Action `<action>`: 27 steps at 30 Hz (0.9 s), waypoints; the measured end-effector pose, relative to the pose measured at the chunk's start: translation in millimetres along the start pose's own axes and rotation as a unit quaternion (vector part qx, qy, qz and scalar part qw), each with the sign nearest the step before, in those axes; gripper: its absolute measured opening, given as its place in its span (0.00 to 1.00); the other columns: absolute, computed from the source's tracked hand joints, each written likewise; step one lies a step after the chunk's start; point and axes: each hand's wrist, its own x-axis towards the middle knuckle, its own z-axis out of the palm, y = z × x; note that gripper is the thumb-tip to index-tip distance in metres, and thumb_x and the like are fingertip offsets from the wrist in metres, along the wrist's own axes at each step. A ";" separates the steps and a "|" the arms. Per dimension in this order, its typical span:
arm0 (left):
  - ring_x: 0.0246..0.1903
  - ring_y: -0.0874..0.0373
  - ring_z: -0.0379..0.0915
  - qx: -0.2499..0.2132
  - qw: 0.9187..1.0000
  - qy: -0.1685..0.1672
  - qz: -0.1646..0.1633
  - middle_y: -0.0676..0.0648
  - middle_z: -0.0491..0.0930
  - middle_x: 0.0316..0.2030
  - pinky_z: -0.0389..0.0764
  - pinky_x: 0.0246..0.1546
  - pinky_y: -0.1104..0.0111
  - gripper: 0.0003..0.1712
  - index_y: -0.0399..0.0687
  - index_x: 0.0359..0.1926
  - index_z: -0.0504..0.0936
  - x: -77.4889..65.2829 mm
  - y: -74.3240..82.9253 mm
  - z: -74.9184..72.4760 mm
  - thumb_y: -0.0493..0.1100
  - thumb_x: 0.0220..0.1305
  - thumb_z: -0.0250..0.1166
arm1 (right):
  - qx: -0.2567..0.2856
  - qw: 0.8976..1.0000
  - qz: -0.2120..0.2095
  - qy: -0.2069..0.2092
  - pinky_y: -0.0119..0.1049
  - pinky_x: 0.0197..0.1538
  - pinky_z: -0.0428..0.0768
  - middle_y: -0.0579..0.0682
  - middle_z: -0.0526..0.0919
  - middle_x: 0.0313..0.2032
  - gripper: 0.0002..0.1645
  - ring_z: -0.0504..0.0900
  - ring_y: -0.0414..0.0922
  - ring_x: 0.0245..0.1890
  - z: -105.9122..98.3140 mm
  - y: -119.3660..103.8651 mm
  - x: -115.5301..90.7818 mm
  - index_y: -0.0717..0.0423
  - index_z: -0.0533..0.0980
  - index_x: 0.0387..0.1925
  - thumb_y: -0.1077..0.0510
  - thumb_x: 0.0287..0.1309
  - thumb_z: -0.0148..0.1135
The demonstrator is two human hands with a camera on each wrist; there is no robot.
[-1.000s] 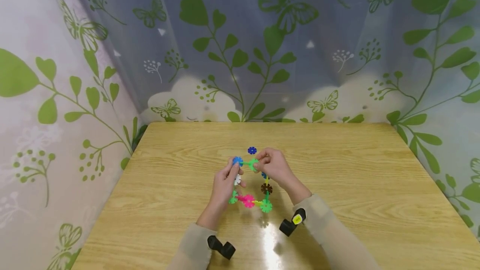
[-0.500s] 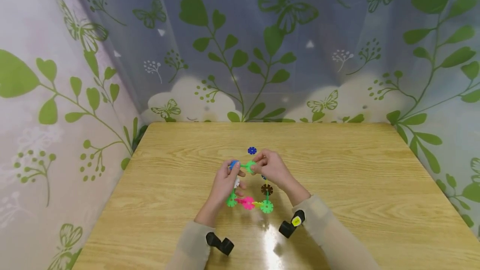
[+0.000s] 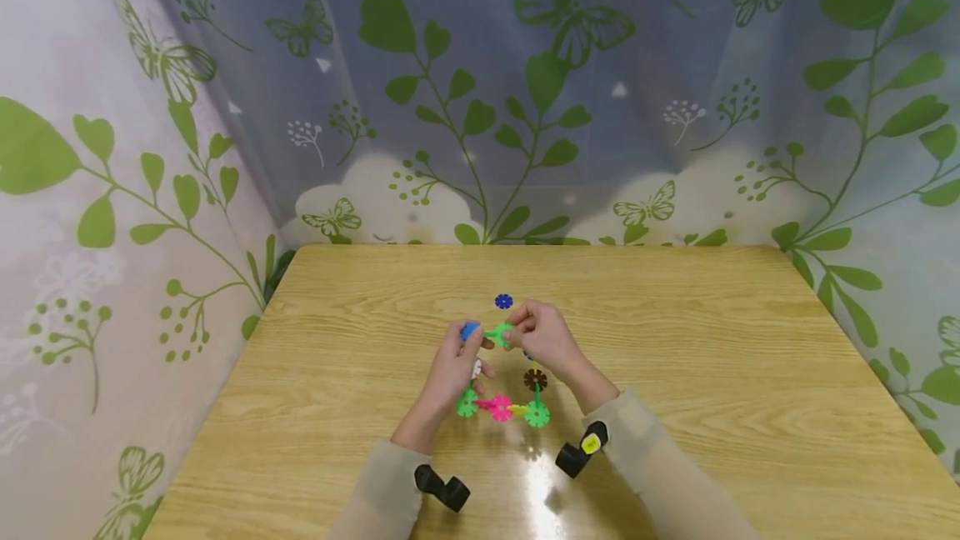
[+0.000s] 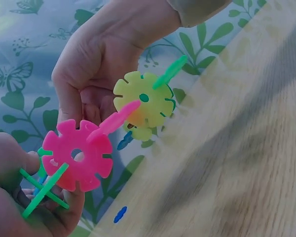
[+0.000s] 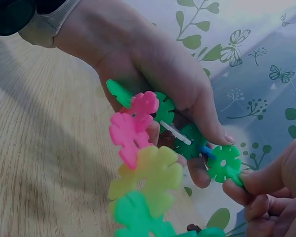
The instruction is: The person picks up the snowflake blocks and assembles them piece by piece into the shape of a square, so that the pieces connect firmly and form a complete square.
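Slotted plastic snowflake discs are linked into a chain that hangs in a loop between the hands. My left hand (image 3: 450, 365) pinches a blue disc (image 3: 469, 330) at the chain's far left. Just right of it, my right hand (image 3: 551, 344) pinches a green disc (image 3: 501, 335) between thumb and finger. A white disc (image 3: 477, 367) is partly hidden by the left fingers. Along the near side run a pink disc (image 3: 500, 407) and a green corner disc (image 3: 536, 414); a brown disc (image 3: 535, 380) is on the right. The left wrist view shows a yellow disc (image 4: 144, 101) joined beyond the pink one.
A loose dark blue disc (image 3: 504, 301) lies on the wooden table (image 3: 337, 390) beyond the hands. Behind the table hangs a curtain (image 3: 480, 107) printed with leaves and butterflies. Another printed cloth (image 3: 135, 273) stands on the left.
The left hand and the blue disc have dropped slightly toward the person. The right hand with the green disc has shifted a little left. Both grips look the same; the loose disc stays put.
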 end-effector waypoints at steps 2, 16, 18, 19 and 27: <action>0.23 0.48 0.76 -0.002 1.000 0.001 0.000 0.37 0.73 0.43 0.77 0.11 0.69 0.18 0.34 0.57 0.60 3.4 -6.7 -0.5 0.43 0.74 0.44 | -0.003 1.000 0.001 0.005 0.34 0.26 0.76 0.51 0.80 0.23 0.07 0.80 0.51 0.27 0.9 -0.4 0.4 0.62 0.75 0.34 0.66 0.53 0.64; 0.31 0.33 0.76 -0.008 1.000 -0.011 -0.004 0.32 0.72 0.47 0.79 0.18 0.47 0.23 0.34 0.60 0.58 5.1 -14.4 -6.7 0.45 0.72 0.47 | 0.002 1.000 -0.003 -0.005 0.32 0.25 0.75 0.51 0.81 0.23 0.08 0.80 0.59 0.31 4.3 5.3 1.8 0.64 0.75 0.36 0.65 0.53 0.65; 0.33 0.31 0.76 -0.012 1.000 -0.016 -0.010 0.32 0.72 0.48 0.79 0.21 0.45 0.23 0.34 0.60 0.57 1.8 -8.1 -7.8 0.44 0.72 0.48 | -0.002 1.000 -0.008 -0.011 0.32 0.26 0.76 0.50 0.81 0.23 0.09 0.79 0.57 0.30 3.0 7.2 2.1 0.63 0.76 0.37 0.64 0.54 0.65; 0.34 0.31 0.76 -0.014 1.000 -0.020 -0.012 0.31 0.71 0.49 0.79 0.22 0.44 0.24 0.33 0.60 0.57 -0.2 -4.3 -8.0 0.44 0.72 0.48 | -0.007 1.000 -0.013 -0.014 0.33 0.26 0.76 0.50 0.81 0.24 0.09 0.79 0.56 0.29 2.0 8.1 2.5 0.62 0.76 0.37 0.63 0.55 0.64; 0.32 0.37 0.79 -0.020 0.999 -0.017 -0.019 0.30 0.67 0.53 0.82 0.17 0.55 0.24 0.32 0.62 0.58 -7.1 6.9 -11.3 0.43 0.72 0.49 | -0.006 1.000 -0.019 -0.022 0.49 0.37 0.80 0.51 0.81 0.31 0.09 0.77 0.58 0.36 -10.8 13.5 10.6 0.59 0.78 0.37 0.57 0.60 0.60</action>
